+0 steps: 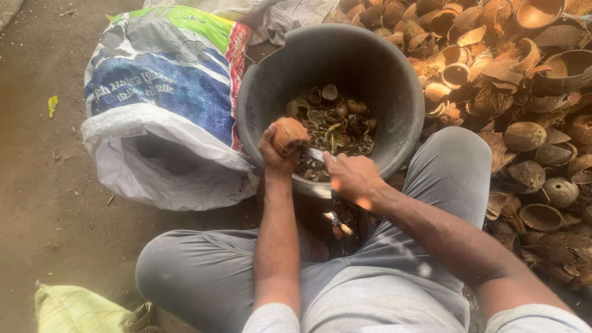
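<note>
Left hand (277, 153) grips coconut shell (289, 135) over bucket rim (246, 105).

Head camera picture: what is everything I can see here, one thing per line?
coconut shell half: one, brown, held over the tub's near rim
blade: one, pale metal, between the two hands
tub: one, dark grey, round, in front of the knees, with scraps inside
printed sack: one, white, blue and green, open, left of the tub
shell pile: many, brown, right of the tub
yellow sack: one, bottom left corner
ground: bare, brown
grey trousers: one pair, legs spread around the tub
left hand: grips the shell half
right hand: holds the blade
</note>
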